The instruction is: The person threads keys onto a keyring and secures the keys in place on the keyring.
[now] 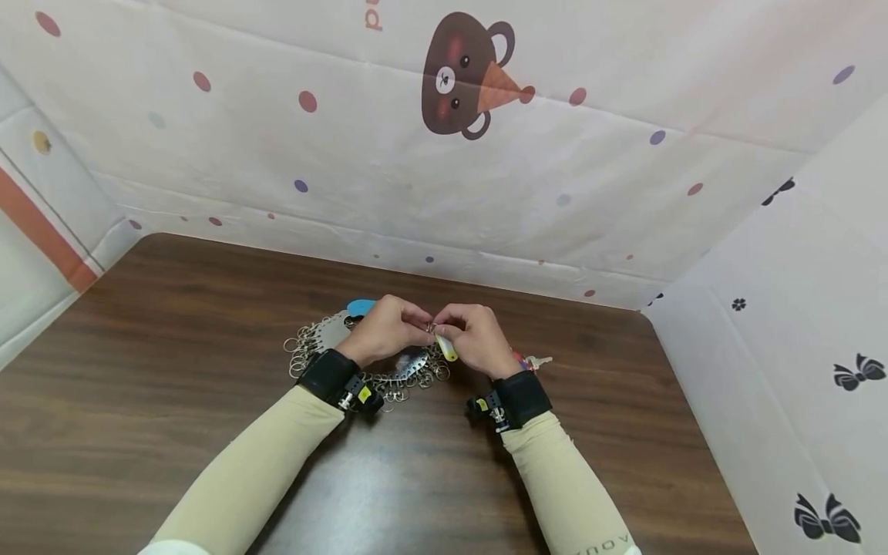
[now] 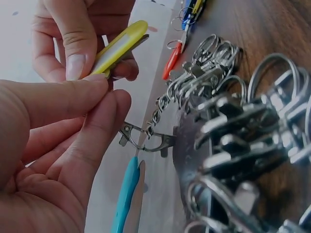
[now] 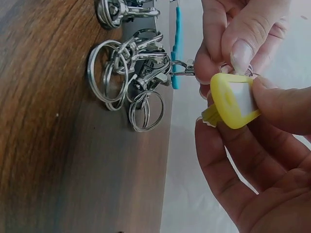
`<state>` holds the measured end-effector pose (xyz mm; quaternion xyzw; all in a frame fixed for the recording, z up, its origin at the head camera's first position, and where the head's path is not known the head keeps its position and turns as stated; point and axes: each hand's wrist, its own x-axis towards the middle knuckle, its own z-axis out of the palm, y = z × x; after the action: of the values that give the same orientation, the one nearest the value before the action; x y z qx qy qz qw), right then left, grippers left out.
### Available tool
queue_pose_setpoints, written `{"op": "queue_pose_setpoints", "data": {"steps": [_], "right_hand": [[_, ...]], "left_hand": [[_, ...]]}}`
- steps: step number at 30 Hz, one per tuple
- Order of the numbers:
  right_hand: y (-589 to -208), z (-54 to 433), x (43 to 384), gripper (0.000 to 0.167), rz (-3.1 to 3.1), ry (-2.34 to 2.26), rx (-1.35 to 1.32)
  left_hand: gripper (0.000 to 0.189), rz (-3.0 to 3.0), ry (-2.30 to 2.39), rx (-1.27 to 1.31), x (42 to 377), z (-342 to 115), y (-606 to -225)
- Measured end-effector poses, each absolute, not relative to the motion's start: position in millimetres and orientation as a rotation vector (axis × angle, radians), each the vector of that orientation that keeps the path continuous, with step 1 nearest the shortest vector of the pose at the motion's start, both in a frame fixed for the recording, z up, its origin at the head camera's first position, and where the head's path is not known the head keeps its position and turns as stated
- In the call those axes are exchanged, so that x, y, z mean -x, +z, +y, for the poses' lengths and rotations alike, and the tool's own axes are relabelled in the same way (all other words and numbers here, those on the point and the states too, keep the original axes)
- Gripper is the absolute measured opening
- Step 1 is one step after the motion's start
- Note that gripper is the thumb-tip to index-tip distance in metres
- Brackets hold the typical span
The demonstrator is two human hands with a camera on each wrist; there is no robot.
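- Yellow tag (image 1: pixel 447 349), one: raised above the desk (image 1: pixel 388 478), between my two hands, near the clips.
- Right hand (image 1: pixel 482 339): grasping the tag between thumb and fingers, probably to keep it steady while its ring end points toward the other hand.
- Left hand (image 1: pixel 388 327): fingertips pinched at that end, apparently on the small ring (image 3: pixel 250 72); the exact grip is partly hidden.
- Clips (image 2: pixel 226 121) with rings, many: fanned around the plate (image 1: pixel 409 362), which seems to keep each one separate and reachable.
- Blue tag (image 1: pixel 361 307): beyond my left hand.
- Key (image 1: pixel 537 361): beside my right wrist, mostly covered in the head view; the left wrist view adds a red tag (image 2: pixel 172 60).
- Right wrist view only: the tag's white label (image 3: pixel 242 96), face-on.
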<state>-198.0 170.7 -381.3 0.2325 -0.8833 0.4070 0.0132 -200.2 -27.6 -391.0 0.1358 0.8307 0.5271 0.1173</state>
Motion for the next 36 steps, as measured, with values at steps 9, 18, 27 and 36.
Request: {"op": "queue_pose_setpoints", "data": {"steps": [9, 18, 27, 36], "right_hand": [[-377.9, 170.4, 196.9, 0.011, -2.757, 1.247, -0.739], [-377.2, 173.5, 197.5, 0.01, -2.757, 1.205, -0.745], [-375.2, 173.8, 198.9, 0.011, -2.776, 1.219, -0.72], [-373.8, 173.9, 193.5, 0.011, -2.796, 1.206, -0.775]], "left_hand": [[0.032, 2.314, 1.63, -0.45, 197.4, -30.0, -390.2], [0.031, 2.181, 1.676, -0.478, 198.8, -32.4, -392.1], [0.028, 2.08, 1.729, -0.46, 203.1, -35.0, -392.0], [0.018, 2.063, 1.828, -0.354, 204.0, -32.7, -397.1]]}}
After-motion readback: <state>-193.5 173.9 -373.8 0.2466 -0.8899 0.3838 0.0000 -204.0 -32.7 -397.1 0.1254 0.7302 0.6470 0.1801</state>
